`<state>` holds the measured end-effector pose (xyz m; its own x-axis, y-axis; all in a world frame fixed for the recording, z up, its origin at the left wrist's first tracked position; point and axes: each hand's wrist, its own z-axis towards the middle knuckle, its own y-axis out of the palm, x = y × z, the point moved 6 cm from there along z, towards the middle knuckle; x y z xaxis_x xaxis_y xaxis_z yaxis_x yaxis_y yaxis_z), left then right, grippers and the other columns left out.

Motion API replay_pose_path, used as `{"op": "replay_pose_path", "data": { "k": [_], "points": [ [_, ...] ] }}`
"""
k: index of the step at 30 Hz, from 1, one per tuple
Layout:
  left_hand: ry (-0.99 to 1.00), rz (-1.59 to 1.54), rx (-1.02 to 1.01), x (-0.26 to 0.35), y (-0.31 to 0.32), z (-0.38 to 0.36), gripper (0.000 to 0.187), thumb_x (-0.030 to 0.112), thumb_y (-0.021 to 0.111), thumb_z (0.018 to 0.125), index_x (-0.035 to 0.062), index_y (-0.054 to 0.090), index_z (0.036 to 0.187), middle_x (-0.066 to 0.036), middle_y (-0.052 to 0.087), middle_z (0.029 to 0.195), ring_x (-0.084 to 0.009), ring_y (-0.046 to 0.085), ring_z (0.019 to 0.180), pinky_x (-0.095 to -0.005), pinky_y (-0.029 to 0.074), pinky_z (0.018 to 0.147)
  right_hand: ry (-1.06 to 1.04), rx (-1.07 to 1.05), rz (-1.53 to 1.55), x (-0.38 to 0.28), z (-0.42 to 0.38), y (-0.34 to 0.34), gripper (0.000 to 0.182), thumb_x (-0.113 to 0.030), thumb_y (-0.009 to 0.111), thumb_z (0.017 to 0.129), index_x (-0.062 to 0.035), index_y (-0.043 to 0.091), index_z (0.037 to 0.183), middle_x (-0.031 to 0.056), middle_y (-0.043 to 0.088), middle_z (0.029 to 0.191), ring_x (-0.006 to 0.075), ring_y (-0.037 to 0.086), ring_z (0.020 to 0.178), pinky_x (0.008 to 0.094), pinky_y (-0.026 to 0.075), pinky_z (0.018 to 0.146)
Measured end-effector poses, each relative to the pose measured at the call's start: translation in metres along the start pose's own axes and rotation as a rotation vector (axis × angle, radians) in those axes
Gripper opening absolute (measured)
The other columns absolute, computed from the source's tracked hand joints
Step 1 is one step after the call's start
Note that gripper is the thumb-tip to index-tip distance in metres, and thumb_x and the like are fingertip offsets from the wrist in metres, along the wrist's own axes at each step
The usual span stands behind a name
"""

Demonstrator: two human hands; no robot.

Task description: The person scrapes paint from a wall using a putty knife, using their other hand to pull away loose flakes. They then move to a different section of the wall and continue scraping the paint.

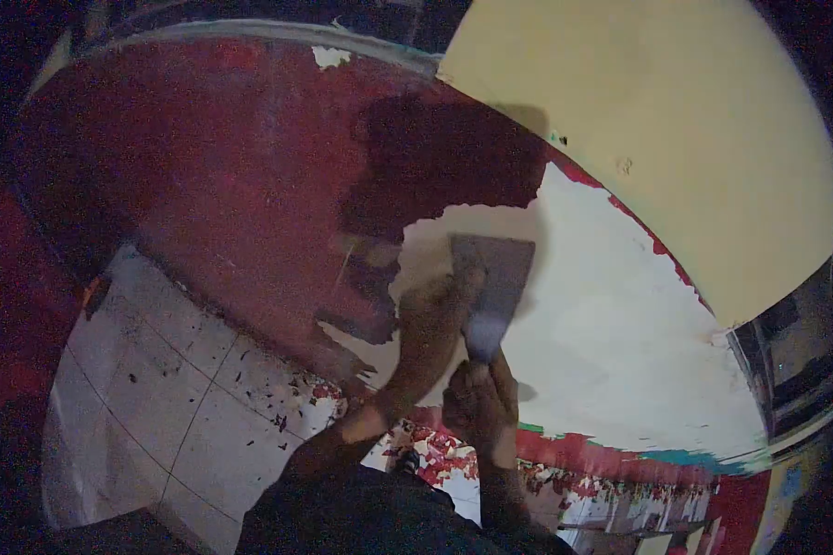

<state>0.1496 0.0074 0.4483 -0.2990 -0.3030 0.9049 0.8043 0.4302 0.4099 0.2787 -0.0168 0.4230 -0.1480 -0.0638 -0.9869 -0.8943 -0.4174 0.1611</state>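
Broad grey flat metal scraper (507, 277) right of centre, wide end toward 12 o'clock, before white wall patch (620, 314). Right hand (481, 402) clenched round 6 o'clock end, likely best hold. Left hand (444, 301) at 9 o'clock edge; finger grip: cannot tell. Probably light, stiff.

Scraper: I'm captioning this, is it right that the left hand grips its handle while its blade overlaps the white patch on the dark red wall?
The hand is wrong: the head view shows the right hand gripping the scraper handle. The blade does overlap the white patch.
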Motion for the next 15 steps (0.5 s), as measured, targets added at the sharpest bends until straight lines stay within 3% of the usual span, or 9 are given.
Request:
{"op": "replay_pose_path", "data": {
  "k": [2,4,6,9,12,13,15],
  "points": [
    [0.066,-0.257,0.088,0.007,0.010,0.012,0.028,0.029,0.061,0.085,0.0006,0.062,0.083,-0.002,0.058,0.071,-0.0076,0.050,0.063,-0.0268,0.041,0.056,-0.048,-0.033,0.066,-0.010,0.015,0.008,0.045,-0.019,0.049,0.092,-0.0064,0.032,0.132,-0.0016,0.042,0.062,0.0081,0.040,0.044,0.0216,0.033,0.037],
    [0.109,-0.293,0.076,0.029,0.015,0.017,0.028,0.029,0.061,0.085,0.0015,0.062,0.081,-0.001,0.057,0.070,-0.0075,0.049,0.063,-0.0266,0.040,0.056,-0.055,-0.069,0.137,-0.029,0.019,0.018,0.041,-0.023,0.051,0.091,-0.0057,0.038,0.126,-0.0012,0.046,0.064,0.0079,0.042,0.047,0.0217,0.034,0.040],
    [0.145,-0.134,-0.005,0.046,0.010,0.021,0.028,0.029,0.061,0.085,0.0025,0.061,0.079,-0.001,0.057,0.069,-0.0079,0.049,0.063,-0.0268,0.040,0.056,-0.054,-0.149,0.178,-0.060,0.019,0.038,0.038,-0.032,0.055,0.089,-0.0043,0.048,0.115,-0.0003,0.053,0.069,0.0075,0.047,0.056,0.0215,0.039,0.047],
    [0.046,0.013,-0.034,-0.002,0.004,0.001,0.028,0.030,0.061,0.086,0.0032,0.060,0.076,-0.001,0.056,0.067,-0.0090,0.050,0.062,-0.0278,0.040,0.055,0.033,-0.002,0.216,-0.006,-0.001,0.002,0.037,-0.017,0.047,0.093,-0.0065,0.037,0.127,-0.0022,0.042,0.062,0.0083,0.037,0.040,0.0226,0.031,0.035],
    [0.119,0.066,-0.061,-0.018,-0.004,-0.010,0.031,0.031,0.061,0.085,0.0023,0.059,0.074,-0.001,0.057,0.066,-0.0104,0.050,0.061,-0.0288,0.040,0.055,0.036,-0.038,0.100,0.004,0.002,-0.003,0.036,-0.019,0.046,0.094,-0.0060,0.038,0.127,-0.0019,0.043,0.063,0.0088,0.039,0.042,0.0226,0.032,0.036],
    [0.091,0.031,-0.069,-0.005,-0.004,-0.007,0.032,0.032,0.060,0.085,0.0016,0.060,0.075,-0.002,0.057,0.066,-0.0108,0.051,0.061,-0.0290,0.041,0.056,-0.079,-0.024,0.064,0.009,0.011,-0.004,0.037,-0.021,0.046,0.094,-0.0047,0.039,0.126,-0.0012,0.044,0.065,0.0083,0.042,0.046,0.0223,0.033,0.038],
    [0.047,-0.041,-0.079,0.024,-0.004,0.008,0.033,0.032,0.060,0.085,0.0001,0.060,0.076,-0.003,0.058,0.067,-0.0116,0.052,0.062,-0.0296,0.042,0.057,-0.050,-0.031,0.039,-0.001,0.022,0.004,0.037,-0.022,0.046,0.094,-0.0038,0.039,0.125,-0.0009,0.045,0.066,0.0082,0.043,0.047,0.0223,0.034,0.039]
  ]
}}
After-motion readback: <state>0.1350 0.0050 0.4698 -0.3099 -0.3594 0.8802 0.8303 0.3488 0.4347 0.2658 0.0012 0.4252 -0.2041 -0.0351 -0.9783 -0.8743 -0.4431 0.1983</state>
